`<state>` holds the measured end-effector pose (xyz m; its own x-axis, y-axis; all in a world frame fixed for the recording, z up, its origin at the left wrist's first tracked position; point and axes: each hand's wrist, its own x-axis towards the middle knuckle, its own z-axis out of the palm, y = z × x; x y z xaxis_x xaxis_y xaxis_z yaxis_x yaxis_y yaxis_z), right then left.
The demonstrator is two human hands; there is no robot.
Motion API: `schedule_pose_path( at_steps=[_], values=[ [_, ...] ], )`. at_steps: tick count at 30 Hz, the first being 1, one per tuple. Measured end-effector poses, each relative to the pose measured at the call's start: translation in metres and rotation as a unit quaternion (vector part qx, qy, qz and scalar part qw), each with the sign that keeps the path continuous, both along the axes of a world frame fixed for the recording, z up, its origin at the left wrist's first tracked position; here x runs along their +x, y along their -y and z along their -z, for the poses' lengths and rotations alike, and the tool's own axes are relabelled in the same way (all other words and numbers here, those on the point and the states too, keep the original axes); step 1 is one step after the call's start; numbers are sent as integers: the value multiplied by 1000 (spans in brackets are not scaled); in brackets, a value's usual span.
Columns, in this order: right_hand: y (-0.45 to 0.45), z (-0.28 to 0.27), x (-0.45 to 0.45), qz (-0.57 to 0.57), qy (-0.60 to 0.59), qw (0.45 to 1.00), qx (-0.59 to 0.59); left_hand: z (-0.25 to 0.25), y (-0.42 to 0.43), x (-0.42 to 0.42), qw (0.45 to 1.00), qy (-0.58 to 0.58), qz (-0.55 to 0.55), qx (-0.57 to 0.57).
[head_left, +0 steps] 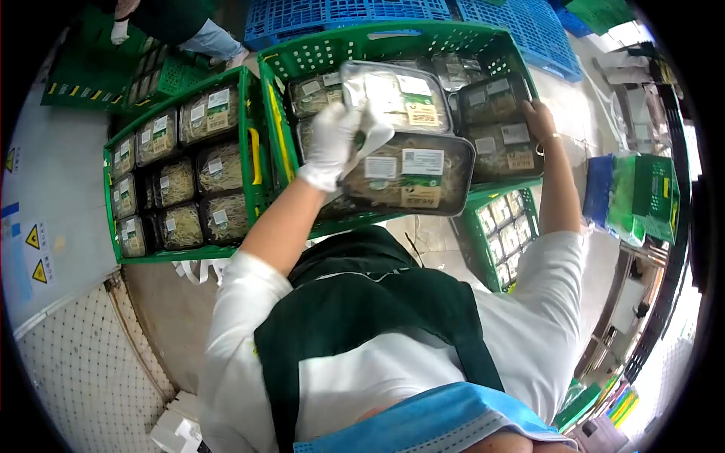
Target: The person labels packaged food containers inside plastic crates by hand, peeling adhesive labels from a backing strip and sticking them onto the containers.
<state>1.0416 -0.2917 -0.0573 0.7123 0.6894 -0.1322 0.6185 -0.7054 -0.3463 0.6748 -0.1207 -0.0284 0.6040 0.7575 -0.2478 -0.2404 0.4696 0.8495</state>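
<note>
My left hand point(332, 143), in a white glove, grips the left edges of two clear-lidded food packs, an upper pack point(396, 98) and a lower pack point(408, 174). Both are tilted above the large green crate point(393, 34); the glove is partly blurred. My right hand point(540, 124) is bare and closed at the outer edge of dark packs point(495, 102) on the crate's right side; its fingertips are partly hidden. Further packs point(313, 94) lie in this crate, partly covered by the two held ones.
A second green crate point(245, 151) with rows of packs point(177, 181) stands at the left. A smaller crate point(483, 260) of packs sits lower right. Blue pallets point(521, 30) lie behind. Another person's gloved hand point(119, 32) shows at top left. Green and blue crates point(653, 196) are at right.
</note>
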Motion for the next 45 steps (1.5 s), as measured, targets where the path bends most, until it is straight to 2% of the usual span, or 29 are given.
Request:
schedule_pose_path(
  at_steps=[1, 5, 6, 7, 9, 10, 11, 12, 13, 14, 15, 16, 18, 20, 22, 23, 24, 25, 27, 28, 29, 31, 33, 35, 37, 39, 40, 43, 45],
  values=[
    [11, 20, 12, -4, -6, 1000, 1, 29, 0, 19, 999, 18, 16, -47],
    [30, 51, 22, 31, -2, 999, -27, 119, 0, 57, 980, -189, 30, -55],
    [25, 41, 10, 31, 31, 990, -136, 144, 2, 53, 981, -173, 38, -81],
    [28, 53, 18, -110, 97, 954, -261, 161, 6, 49, 978, -201, 48, 11],
    [29, 59, 23, -81, 69, 942, -319, 150, 9, 49, 876, -400, 162, 215],
    [32, 57, 28, -135, 91, 926, -342, 145, 12, 52, 875, -405, 169, 204],
    [32, 58, 27, -194, 116, 905, -359, 136, 7, 53, 817, -483, 201, 242],
    [18, 36, 4, -52, 69, 943, -320, 124, 2, 46, 806, -497, 199, 253],
    [20, 57, 20, -39, 80, 943, -320, 100, -5, 31, 845, -446, 220, 199],
    [2, 41, 6, 12, 78, 946, -313, 90, -13, 16, 823, -452, 236, 251],
    [-13, 34, -3, 16, 90, 957, -274, 56, -13, -11, 854, -391, 252, 235],
    [-38, 32, -23, -64, 116, 977, -167, 39, -17, -41, 817, -336, 320, 342],
    [-95, 17, -86, -193, 62, 978, 49, -12, -7, -115, 866, -183, 327, 331],
    [-155, -16, -217, -276, -128, 928, 215, -77, -3, -194, 905, -135, 378, 139],
    [-205, -35, -352, -361, -212, 890, 182, -98, -6, -281, 895, -165, 415, -11],
    [-232, -18, -408, -398, -336, 838, 160, -80, 6, -329, 940, -147, 307, 37],
    [-255, -8, -468, -432, -338, 821, 155, -82, 8, -372, 945, -151, 271, -102],
    [-279, 13, -526, -447, -381, 791, 170, -75, 13, -414, 968, -169, 182, 36],
    [-326, 22, -631, -461, -353, 809, 96, -62, 27, -502, 964, -219, 63, 140],
    [-354, 39, -683, -432, -346, 832, 49, -58, 44, -537, 971, -225, -64, 37],
    [-382, 52, -727, -404, -333, 852, 3, -73, 50, -561, 960, -243, -133, 29],
    [-417, 42, -802, -240, -308, 918, -66, -71, 67, -610, 937, -189, -284, -77],
    [-439, 40, -847, -63, -418, 903, -82, -64, 74, -647, 913, -220, -333, -79],
    [-442, 50, -862, -18, -371, 927, -47, -52, 77, -666, 863, -211, -445, -113],
    [-435, 56, -858, -67, -308, 949, 7, -35, 78, -678, 854, -258, -436, -122],
    [-437, 49, -849, -95, -298, 946, 81, -5, 69, -697, 906, -259, -335, -25],
    [-435, 40, -837, -121, -308, 936, 122, 6, 66, -705, 913, -253, -318, -44],
    [-405, -6, -765, -220, -203, 922, 246, -20, 27, -688, 905, -346, -230, -91],
    [-365, -51, -684, -193, -176, 929, 260, -17, 8, -676, 934, -266, -236, -33]
  ],
)
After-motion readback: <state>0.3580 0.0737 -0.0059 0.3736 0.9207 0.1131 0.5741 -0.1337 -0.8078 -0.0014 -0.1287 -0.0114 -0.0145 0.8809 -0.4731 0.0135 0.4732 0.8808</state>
